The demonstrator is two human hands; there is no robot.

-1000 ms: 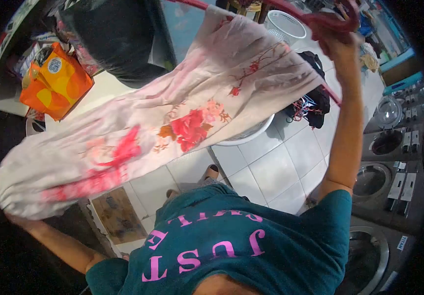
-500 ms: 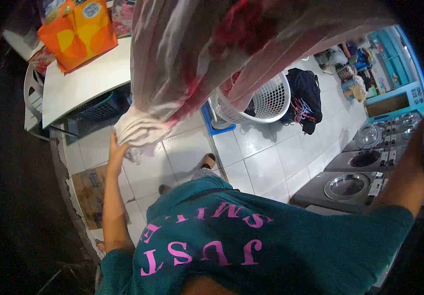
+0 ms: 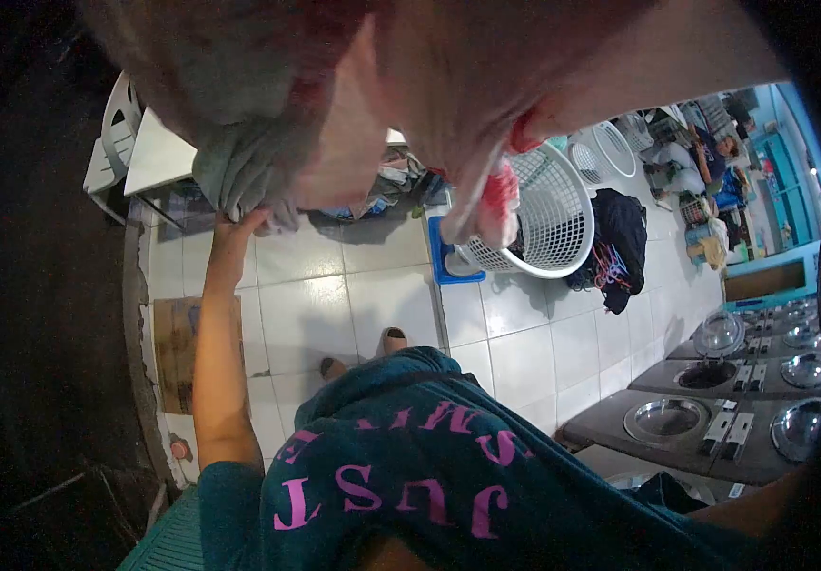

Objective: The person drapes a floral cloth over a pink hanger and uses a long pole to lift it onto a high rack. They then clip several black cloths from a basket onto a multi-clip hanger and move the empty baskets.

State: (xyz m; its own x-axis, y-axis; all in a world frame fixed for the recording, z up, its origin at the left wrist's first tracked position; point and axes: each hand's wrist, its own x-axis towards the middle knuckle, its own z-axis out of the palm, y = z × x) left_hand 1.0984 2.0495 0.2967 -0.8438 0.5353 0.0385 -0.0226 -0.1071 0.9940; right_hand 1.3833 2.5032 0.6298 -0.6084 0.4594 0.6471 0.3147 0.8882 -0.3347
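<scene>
A large pinkish-grey cloth [image 3: 353, 105] with red patches spreads across the top of the view. My left hand [image 3: 239, 228] grips its gathered lower-left edge, fingers wrapped round the fabric. Another corner of the cloth hangs over the near side of a white perforated basket [image 3: 558, 214]. The right forearm runs out at the lower right edge, and my right hand is out of view.
Behind on the left are a white table [image 3: 158, 152] and a white chair [image 3: 110, 143]. A dark garment heap [image 3: 620, 238] lies on the tiles beside the basket. Machines with round lids [image 3: 667, 419] line the right. Farther back sits a person [image 3: 712, 157] among baskets.
The cloth now covers more of the upper left and hangs onto the basket. The orange bag is hidden. My right arm has dropped lower, and the view has shifted, showing a person at the back.
</scene>
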